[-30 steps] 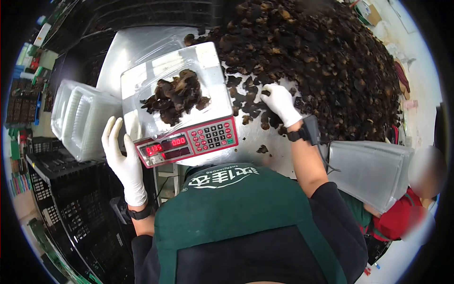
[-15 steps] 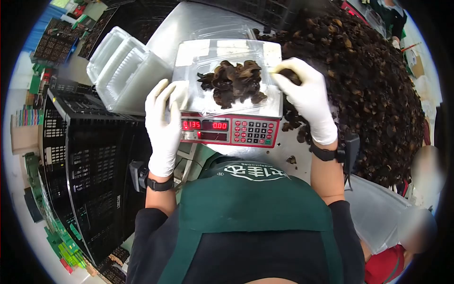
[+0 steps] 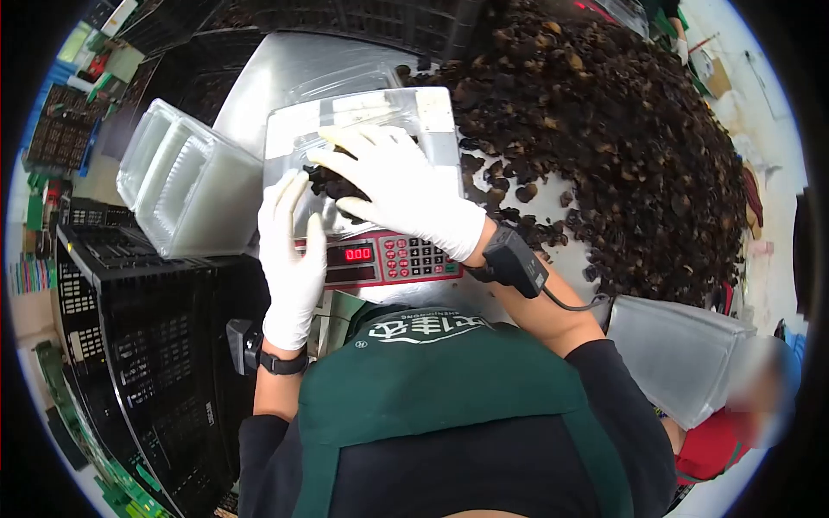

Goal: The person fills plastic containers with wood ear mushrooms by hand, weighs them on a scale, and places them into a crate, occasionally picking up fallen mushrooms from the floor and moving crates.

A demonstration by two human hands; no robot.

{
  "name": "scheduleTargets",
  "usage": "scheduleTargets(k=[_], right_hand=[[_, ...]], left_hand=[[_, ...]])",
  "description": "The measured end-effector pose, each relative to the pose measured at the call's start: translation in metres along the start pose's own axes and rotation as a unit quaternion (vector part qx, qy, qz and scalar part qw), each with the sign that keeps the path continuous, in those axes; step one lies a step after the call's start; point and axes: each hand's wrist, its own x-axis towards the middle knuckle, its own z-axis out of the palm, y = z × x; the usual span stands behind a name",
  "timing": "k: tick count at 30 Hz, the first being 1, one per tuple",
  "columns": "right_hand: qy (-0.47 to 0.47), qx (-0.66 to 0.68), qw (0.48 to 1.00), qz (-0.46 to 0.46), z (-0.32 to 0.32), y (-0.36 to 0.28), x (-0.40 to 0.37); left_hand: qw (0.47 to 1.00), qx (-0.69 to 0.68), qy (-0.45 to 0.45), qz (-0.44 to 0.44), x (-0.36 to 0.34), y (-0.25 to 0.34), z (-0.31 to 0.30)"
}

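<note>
A red and silver digital scale stands in front of me, one of its displays reading 0.00. On its pan is a clear plastic container holding dark, wrinkled pieces that look like wood ear mushrooms. My right hand, in a white glove, lies over these mushrooms with its fingers spread and covers most of them. At the container's left side is my left hand, also gloved, fingers stretched out and thumb apart. It hides part of the scale's display.
A large heap of dark mushrooms covers the table's right side. Stacked clear containers stand left of the scale. Black crates are at left, another crate at the back. A translucent bin and a person in red are lower right.
My right hand has moved left from beside the container to over the mushrooms, its fingers now spread. My left hand stays at the container's left side. The whole view has shifted somewhat.
</note>
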Motion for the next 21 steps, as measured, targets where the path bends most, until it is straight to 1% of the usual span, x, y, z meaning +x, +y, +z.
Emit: scheduleTargets(k=[1,2,4,5,6,8,9,10,12,13,14,16,18,19,20,21], right_hand=[[-0.005,0.009,1.000,0.001,0.002,0.003,-0.005],[-0.010,0.021,1.000,0.001,0.004,0.006,-0.009],[0.011,0.050,0.998,0.027,-0.002,0.012,-0.015],[0.017,0.071,0.996,0.044,-0.019,0.012,-0.016],[0.021,0.095,0.993,0.060,-0.034,0.012,-0.018],[0.089,0.066,0.986,0.126,-0.060,0.015,-0.033],[0.121,0.073,0.975,0.172,-0.064,0.026,-0.046],[0.151,0.080,0.961,0.217,-0.066,0.040,-0.063],[0.164,0.100,0.926,0.326,-0.068,0.062,-0.103],[0.167,0.107,0.911,0.362,-0.064,0.072,-0.129],[0.168,0.114,0.895,0.397,-0.060,0.079,-0.153],[0.089,-0.076,0.920,0.374,-0.055,0.078,-0.189],[0.018,-0.087,0.913,0.398,-0.037,0.075,-0.222],[-0.033,-0.137,0.920,0.366,-0.030,0.075,-0.237],[0.000,-0.140,0.918,0.372,-0.026,0.069,-0.235],[0.029,-0.126,0.916,0.380,-0.021,0.073,-0.243]], left_hand=[[0.998,-0.061,-0.008,-0.006,0.005,0.004,0.008],[0.998,-0.046,-0.035,-0.023,0.009,0.006,0.013],[0.995,-0.001,-0.091,0.026,0.016,0.009,0.022],[0.993,-0.001,-0.116,0.017,0.017,0.011,0.022],[0.994,0.033,-0.075,0.067,0.015,0.004,0.028],[0.991,0.042,-0.122,0.037,0.017,0.008,0.021],[0.992,0.030,-0.121,0.027,0.016,0.007,0.018],[0.995,0.008,-0.104,0.008,0.017,0.003,0.015],[0.997,-0.037,-0.069,-0.029,0.017,-0.008,0.009],[0.997,-0.056,-0.034,-0.047,0.022,-0.008,0.001],[0.988,-0.092,-0.030,-0.118,0.027,-0.009,-0.009],[0.990,-0.098,0.019,-0.098,0.038,-0.026,-0.021],[0.997,-0.045,0.023,-0.062,0.049,-0.037,-0.033],[0.997,-0.048,0.029,-0.050,0.056,-0.036,-0.036],[0.997,-0.061,0.028,-0.045,0.061,-0.031,-0.038],[0.997,-0.060,0.031,-0.022,0.067,-0.030,-0.037]])
